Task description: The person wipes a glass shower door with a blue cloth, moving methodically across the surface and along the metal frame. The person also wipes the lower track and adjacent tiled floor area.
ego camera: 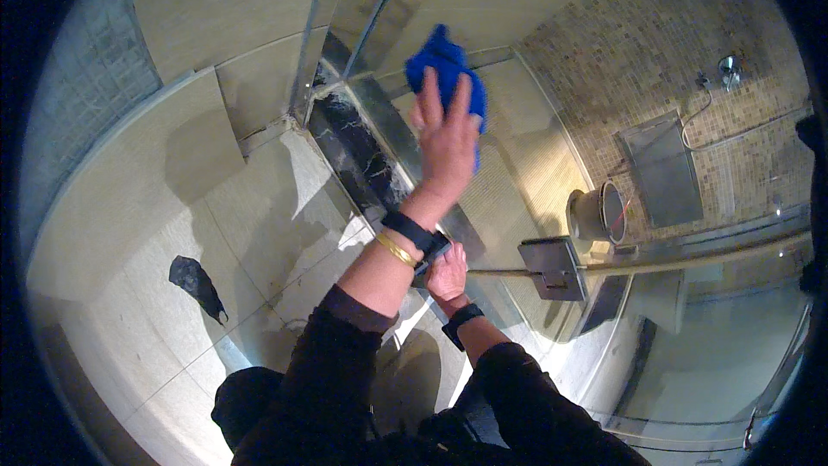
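My left hand [446, 142] is spread over a bunched blue cloth [446, 58], which it holds at arm's length ahead of me. The cloth is slightly blurred. A dark watch and a gold bangle circle that wrist. Below the left wrist, my right hand [447, 275] grips the near end of a glass door's edge [495, 273]; some of its fingers are hidden. A dark band is on the right wrist. Further along the edge sits a square metal hinge [553, 270]. Under the left hand runs a black marble sill [359, 142] with white veins.
A bucket [598, 213] stands on the ribbed shower floor [501, 175], by a mosaic wall [621, 32] with a chrome shower valve [729, 72] and hose. A dark crumpled item [196, 286] lies on the tiled floor [239, 259] at left. Upright glass panel edges [378, 10] rise ahead.
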`<state>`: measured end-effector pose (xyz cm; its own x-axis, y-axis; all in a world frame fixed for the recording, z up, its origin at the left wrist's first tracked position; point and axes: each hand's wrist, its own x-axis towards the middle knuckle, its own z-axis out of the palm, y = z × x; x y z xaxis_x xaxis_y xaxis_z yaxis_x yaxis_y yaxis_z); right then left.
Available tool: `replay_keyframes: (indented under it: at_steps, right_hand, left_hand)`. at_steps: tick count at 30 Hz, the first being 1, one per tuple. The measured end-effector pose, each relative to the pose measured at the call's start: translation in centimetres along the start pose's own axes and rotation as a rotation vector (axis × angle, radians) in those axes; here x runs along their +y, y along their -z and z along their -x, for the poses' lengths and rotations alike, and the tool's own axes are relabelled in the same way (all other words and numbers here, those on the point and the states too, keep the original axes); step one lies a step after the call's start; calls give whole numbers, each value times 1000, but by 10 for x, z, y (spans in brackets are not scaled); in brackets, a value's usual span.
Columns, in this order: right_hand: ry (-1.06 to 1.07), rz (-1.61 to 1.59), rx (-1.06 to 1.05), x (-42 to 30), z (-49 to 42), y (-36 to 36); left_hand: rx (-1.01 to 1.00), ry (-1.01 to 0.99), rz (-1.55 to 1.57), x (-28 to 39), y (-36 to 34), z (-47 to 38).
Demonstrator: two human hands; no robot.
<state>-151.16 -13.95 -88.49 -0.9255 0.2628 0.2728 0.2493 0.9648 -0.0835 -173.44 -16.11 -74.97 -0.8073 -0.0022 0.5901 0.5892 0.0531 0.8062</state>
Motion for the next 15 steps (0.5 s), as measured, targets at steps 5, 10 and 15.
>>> replay_keyframes:
  at_steps: [5,10,15]
  right_hand:
    - [-16,-91,1,-7,-6,9]
    - [105,-221,-285,4,-3,38]
    - [74,-55,-845,27,-5,150]
  left_hand:
    - [-121,319,-88,-56,1,53]
    - [-264,571,-101,-60,-11,121]
    - [-240,546,3,19,-3,127]
